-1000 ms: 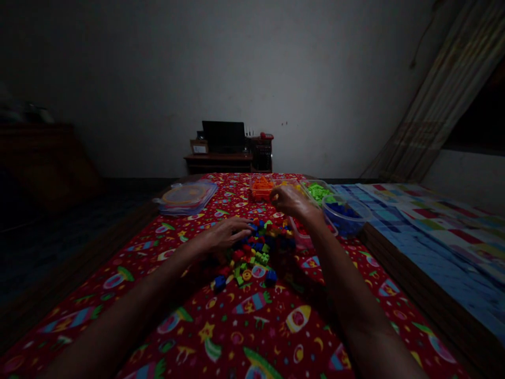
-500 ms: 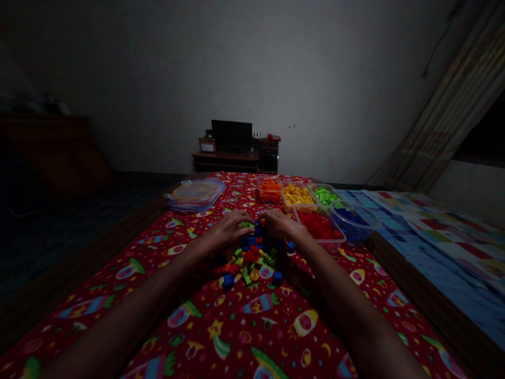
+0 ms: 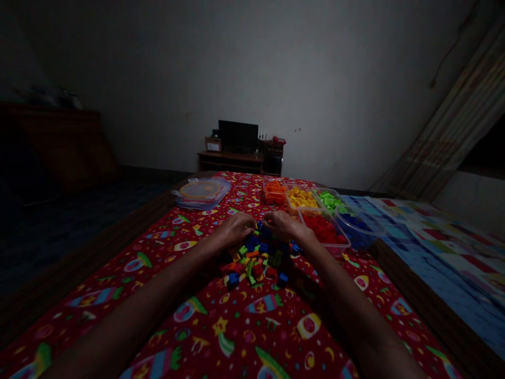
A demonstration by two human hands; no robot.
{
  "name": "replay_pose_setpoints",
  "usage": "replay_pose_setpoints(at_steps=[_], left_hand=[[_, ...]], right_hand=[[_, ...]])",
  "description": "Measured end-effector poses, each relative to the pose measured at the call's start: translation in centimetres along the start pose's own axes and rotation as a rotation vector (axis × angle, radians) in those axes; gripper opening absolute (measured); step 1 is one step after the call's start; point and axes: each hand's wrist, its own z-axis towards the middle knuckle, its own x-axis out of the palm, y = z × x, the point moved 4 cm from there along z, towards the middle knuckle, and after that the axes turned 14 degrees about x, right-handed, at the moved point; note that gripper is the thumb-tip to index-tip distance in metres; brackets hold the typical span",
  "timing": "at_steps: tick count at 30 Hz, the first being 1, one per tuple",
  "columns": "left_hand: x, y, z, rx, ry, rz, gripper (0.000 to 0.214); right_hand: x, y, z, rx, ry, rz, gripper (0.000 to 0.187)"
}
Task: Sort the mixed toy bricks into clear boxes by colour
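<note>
the left hand (image 3: 235,230) and right hand (image 3: 285,225) crowd the far side of the brick pile (image 3: 253,255), each grip too dim to tell, so bumping could scatter pieces.

5 ctnrs (image 3: 336,246), 1 L hand (image 3: 235,229), 1 R hand (image 3: 285,225).

Two long, slender, bare forearms (image 3: 169,288)

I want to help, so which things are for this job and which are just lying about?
For the job: mixed blocks by the left hand and right hand; sorted blocks in tubs; probably the stacked lids.
Just there: monitor, curtain, patchwork cover.
</note>
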Motion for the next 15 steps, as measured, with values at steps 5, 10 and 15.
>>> replay_pose_setpoints(at_steps=[5, 10, 15], left_hand=[[-1.8, 0.6, -0.1, -0.022, 0.063, -0.056, 0.022], [-1.4, -2.5, 0.1, 0.080, 0.200, -0.063, 0.019], [-0.7, -3.3, -0.2, 0.080, 0.238, 0.024, 0.019]], right_hand=[[1.3, 0.1, 0.1, 0.029, 0.077, -0.045, 0.026], [1.0, -1.3, 1.1, -0.004, 0.036, 0.024, 0.025], [-0.4, -1.1, 0.5, 0.023, 0.128, 0.077, 0.025]])
